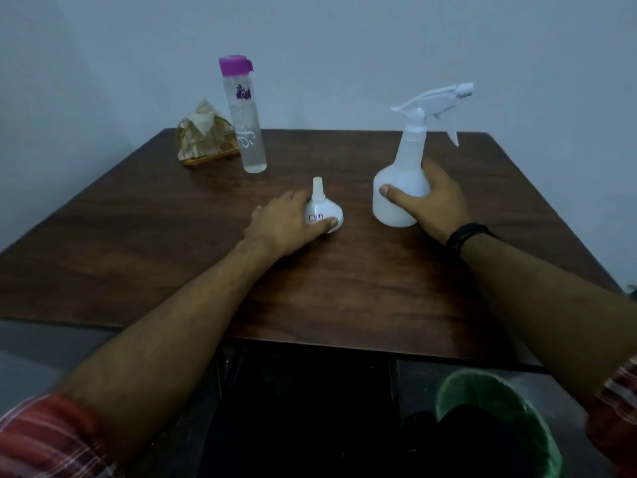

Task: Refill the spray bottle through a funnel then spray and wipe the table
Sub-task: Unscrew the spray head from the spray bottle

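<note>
A white spray bottle (401, 181) with its trigger head screwed on stands upright on the dark wooden table (344, 288), right of centre. My right hand (434, 201) wraps around its lower body. A small white funnel (324, 212) sits upside down on the table, spout pointing up, a little left of the bottle. My left hand (286, 229) grips the funnel's wide part from the left. A tall clear water bottle (246, 129) with a purple cap stands at the back left, apart from both hands.
A wire holder with crumpled paper napkins (203, 136) sits behind the water bottle at the table's back left corner. A green bin (499, 419) stands on the floor below the table's near edge, at the right. A plain wall is behind the table.
</note>
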`<action>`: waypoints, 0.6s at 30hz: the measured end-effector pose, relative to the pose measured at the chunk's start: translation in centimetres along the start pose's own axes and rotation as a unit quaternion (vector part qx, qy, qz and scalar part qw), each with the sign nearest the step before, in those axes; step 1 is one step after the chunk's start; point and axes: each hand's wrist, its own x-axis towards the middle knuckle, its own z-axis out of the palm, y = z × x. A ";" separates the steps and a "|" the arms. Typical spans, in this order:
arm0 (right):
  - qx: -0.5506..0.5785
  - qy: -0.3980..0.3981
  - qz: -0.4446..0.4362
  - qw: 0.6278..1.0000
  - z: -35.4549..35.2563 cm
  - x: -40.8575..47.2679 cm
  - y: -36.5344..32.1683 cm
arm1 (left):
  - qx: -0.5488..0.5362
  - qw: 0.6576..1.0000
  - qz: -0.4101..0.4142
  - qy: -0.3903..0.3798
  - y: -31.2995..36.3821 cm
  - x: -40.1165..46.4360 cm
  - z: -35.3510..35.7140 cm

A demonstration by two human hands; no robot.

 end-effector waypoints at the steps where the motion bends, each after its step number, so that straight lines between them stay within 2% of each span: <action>1: 0.001 -0.001 -0.003 1.000 -0.2 -0.6 0.0 | 0.002 1.000 0.001 0.004 0.0 -0.8 -0.1; 6: -0.007 0.000 0.011 1.000 -0.6 -1.9 0.2 | -0.005 1.000 -0.016 -0.010 -0.2 -2.3 0.0; 8: -0.008 -0.002 0.016 1.000 -0.4 -1.9 0.4 | -0.053 0.998 -0.019 0.008 -0.5 -2.4 0.1; 11: -0.016 0.007 0.017 1.000 0.0 -1.9 1.0 | -0.173 0.975 -0.009 0.143 -0.1 -2.2 -1.2; 13: -0.025 0.008 0.017 1.000 0.1 -1.8 1.3 | -0.198 0.949 0.064 0.236 1.8 -1.7 -3.2; 14: -0.031 0.007 0.018 0.999 0.1 -1.8 1.3 | -0.201 0.940 0.102 0.254 3.2 -1.4 -4.2; 16: -0.038 0.007 0.015 0.999 0.1 -1.7 1.4 | -0.207 0.943 0.143 0.218 6.7 -0.4 -5.8; 18: -0.041 0.010 0.007 0.999 0.1 -1.8 1.4 | -0.193 0.965 0.145 0.102 9.9 0.7 -6.4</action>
